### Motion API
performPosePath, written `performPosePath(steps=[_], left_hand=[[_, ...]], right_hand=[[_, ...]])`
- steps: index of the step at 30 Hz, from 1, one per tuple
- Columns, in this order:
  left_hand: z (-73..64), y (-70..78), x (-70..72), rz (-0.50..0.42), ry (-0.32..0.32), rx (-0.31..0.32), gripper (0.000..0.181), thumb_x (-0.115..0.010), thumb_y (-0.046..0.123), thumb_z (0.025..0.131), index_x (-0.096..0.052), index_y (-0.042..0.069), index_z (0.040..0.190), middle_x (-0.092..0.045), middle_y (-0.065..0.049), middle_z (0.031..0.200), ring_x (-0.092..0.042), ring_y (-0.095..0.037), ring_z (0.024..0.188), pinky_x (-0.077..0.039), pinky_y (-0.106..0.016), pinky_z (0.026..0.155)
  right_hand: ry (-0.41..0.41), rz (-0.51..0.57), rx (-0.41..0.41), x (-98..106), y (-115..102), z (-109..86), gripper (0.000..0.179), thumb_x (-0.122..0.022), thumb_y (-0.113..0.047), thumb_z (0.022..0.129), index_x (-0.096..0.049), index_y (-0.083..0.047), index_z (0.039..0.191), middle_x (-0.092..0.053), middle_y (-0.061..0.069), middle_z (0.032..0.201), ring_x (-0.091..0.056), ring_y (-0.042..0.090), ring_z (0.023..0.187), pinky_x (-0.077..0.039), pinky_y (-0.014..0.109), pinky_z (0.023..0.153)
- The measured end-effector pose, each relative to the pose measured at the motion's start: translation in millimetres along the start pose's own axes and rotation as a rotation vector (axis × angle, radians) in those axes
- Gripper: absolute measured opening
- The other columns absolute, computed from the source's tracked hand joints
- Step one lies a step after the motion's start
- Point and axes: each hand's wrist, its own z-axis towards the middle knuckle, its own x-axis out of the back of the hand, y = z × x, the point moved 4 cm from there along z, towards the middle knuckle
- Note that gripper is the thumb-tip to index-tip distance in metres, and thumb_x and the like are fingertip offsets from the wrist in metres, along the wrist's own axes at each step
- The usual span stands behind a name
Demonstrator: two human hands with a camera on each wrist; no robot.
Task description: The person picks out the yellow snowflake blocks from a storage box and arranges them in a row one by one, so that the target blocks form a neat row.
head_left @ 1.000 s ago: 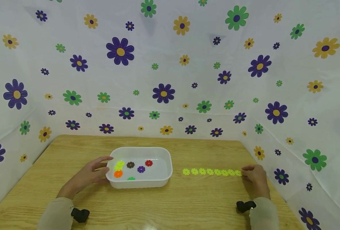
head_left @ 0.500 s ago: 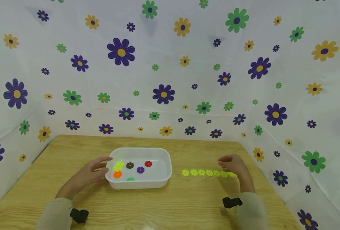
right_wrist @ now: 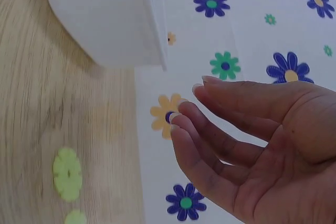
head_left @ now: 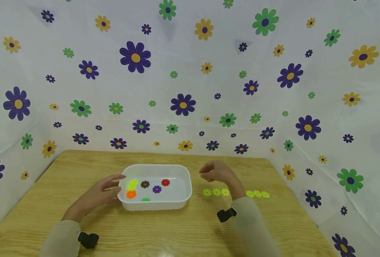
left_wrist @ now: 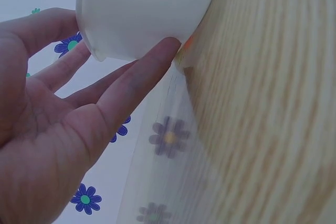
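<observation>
In the head view my left hand (head_left: 100,194) touches the left end of a white plastic tub (head_left: 154,206), its fingers fairly straight. The left wrist view shows those fingers against the tub's outer wall (left_wrist: 142,14). Inside the tub lie notched flower-shaped discs: yellow ones (head_left: 133,185), an orange one (head_left: 131,194), brown (head_left: 145,184), purple (head_left: 156,189), red (head_left: 165,182) and green (head_left: 146,200). My right hand (head_left: 219,172) hovers just right of the tub, fingers loosely bent and nothing between them. Beneath its wrist runs a row of yellow flower discs (head_left: 216,192), its middle hidden by the forearm.
The wooden table (head_left: 164,232) carries the tub and the row. A white flower-printed cloth (head_left: 183,71) rises around the back and sides. A black wrist camera (head_left: 88,240) sits on the left sleeve, another camera (head_left: 226,215) on the right.
My right hand has left the right end of the disc row and moved leftward above it towards the tub. The left hand stays at the tub.
</observation>
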Motion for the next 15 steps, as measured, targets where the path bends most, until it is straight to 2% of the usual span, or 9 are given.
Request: performPosePath(steps=[8, 15], left_hand=[[0.9, -4.8, 0.9, -0.014, 0.003, -0.005, 0.06, -0.055, 0.024, 0.107, -0.031, 0.004, 0.159, -0.023, -0.037, 0.164, -0.05, -0.052, 0.137, -0.063, -0.043, 0.095], [0.6, -5.9, 1.9, -0.017, -0.002, 0.0, 0.06, -0.055, 0.023, 0.107, -0.031, 0.005, 0.159, -0.021, -0.035, 0.165, -0.048, -0.052, 0.138, -0.062, -0.044, 0.096]], right_hand=[[-0.123, -0.164, 0.072, -39.3, -47.1, 25.3, 0.016, -0.077, -0.017, 0.093, -0.078, -0.009, 0.107, -0.076, 0.006, 0.103, -0.069, 0.02, 0.086, -0.065, 0.034, 0.082], [-0.161, -0.185, 0.089, -59.1, -71.6, 37.3, 0.017, -0.076, -0.015, 0.094, -0.078, -0.006, 0.107, -0.075, 0.007, 0.098, -0.068, 0.022, 0.084, -0.064, 0.031, 0.078]])
